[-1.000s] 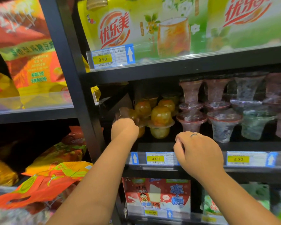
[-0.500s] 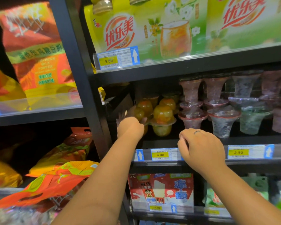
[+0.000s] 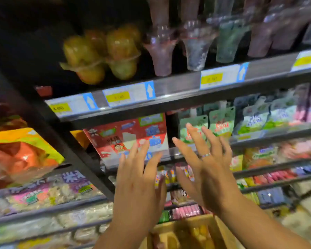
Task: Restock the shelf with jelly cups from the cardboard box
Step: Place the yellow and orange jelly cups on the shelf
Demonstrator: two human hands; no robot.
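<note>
The left hand (image 3: 138, 178) and right hand (image 3: 205, 169) hover empty, fingers spread, just apart, likely poised over the cardboard box (image 3: 221, 230) beneath them for more jelly cups (image 3: 101, 54) like those on the shelf (image 3: 178, 83) above.

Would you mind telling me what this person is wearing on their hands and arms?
The right hand has a slim silver ring on one finger. The left hand wears nothing that shows. The left arm and right arm are bare to the frame's edge: no sleeves, watch or bracelet.
</note>
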